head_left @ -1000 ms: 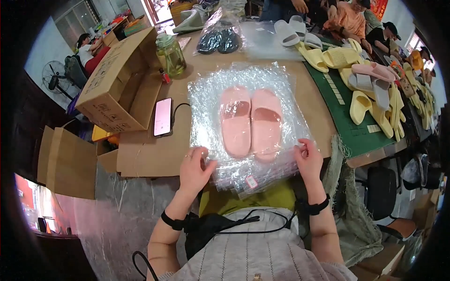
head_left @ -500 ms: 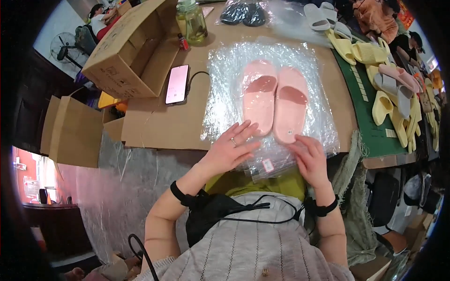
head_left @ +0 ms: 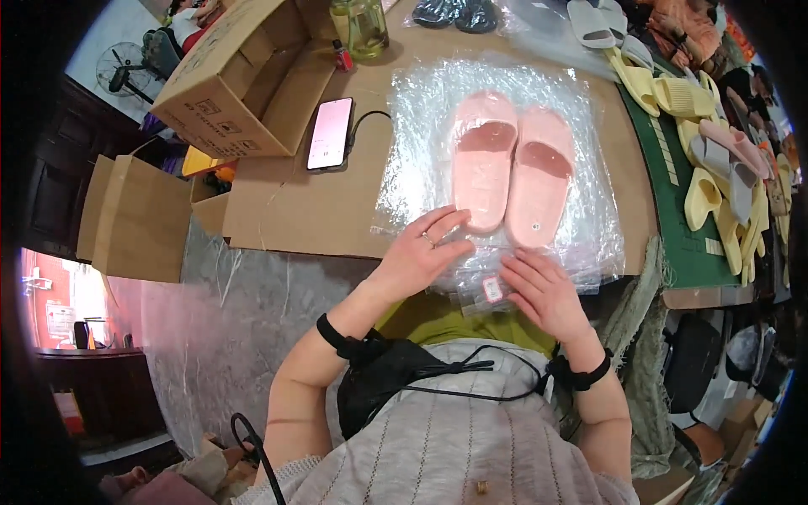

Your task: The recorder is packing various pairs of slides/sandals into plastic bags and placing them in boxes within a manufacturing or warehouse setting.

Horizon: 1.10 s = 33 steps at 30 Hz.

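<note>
A pair of pink slide slippers lies side by side, toes away from me, inside a clear plastic bag on top of more clear bags. My left hand is open, its fingertips at the heel of the left slipper and its thumb apart. My right hand rests open, fingers stretched over the bag's near end, just below the heel of the right slipper. Between the hands a small white label with a red border shows on the plastic.
Left of the bags, a phone with a cable lies on the cardboard-covered table. Beyond it stand an open carton, a small red bottle and a greenish jar. Yellow and grey slippers crowd a green mat at right.
My right hand has drawn back from the right slipper's heel onto the bag's near end. The left hand stays by the left heel. The whole view has shifted slightly.
</note>
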Tool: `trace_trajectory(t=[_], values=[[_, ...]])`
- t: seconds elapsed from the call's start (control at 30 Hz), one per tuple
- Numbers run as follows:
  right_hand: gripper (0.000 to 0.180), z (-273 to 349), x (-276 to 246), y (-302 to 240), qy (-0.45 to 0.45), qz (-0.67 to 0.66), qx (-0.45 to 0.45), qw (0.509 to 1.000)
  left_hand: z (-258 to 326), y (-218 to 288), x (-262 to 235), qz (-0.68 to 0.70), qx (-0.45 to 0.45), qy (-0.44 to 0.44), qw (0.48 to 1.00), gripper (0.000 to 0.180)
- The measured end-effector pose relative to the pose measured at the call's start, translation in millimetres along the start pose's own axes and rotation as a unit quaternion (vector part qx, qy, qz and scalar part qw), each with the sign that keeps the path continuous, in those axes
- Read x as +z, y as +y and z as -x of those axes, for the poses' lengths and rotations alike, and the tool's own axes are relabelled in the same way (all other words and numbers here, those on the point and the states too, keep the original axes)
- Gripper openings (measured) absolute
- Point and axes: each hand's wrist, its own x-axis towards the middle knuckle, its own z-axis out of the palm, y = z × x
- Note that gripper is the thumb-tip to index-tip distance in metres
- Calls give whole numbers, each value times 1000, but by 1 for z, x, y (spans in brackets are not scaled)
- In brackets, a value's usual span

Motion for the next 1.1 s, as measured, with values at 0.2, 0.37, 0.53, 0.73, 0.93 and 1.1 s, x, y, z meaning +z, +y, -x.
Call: trace_trajectory(t=[0.2, 0.37, 0.53, 0.73, 0.93, 1.1], values=[[37, 37, -19, 39, 63, 42, 150, 986, 0, 1, -3, -57, -9, -18, 998, 25], [34, 54, -29, 43, 133, 94, 196, 967, -3, 3, -5, -13, -24, -19, 999, 26], [33, 18, -33, 7, 177, 66, 97, 977, 0, 3, -5, -15, -19, -30, 999, 27], [36, -13, 1, -6, 32, -6, -1, 999, -2, 3, -4, 0, -25, -32, 999, 28], [34, 18, -11, 27, 105, -3, 167, 980, -1, 1, -6, -1, -21, -24, 999, 28], [28, 39, -23, 39, 187, 76, 194, 960, -5, 1, -6, -2, -10, -27, 1000, 28]])
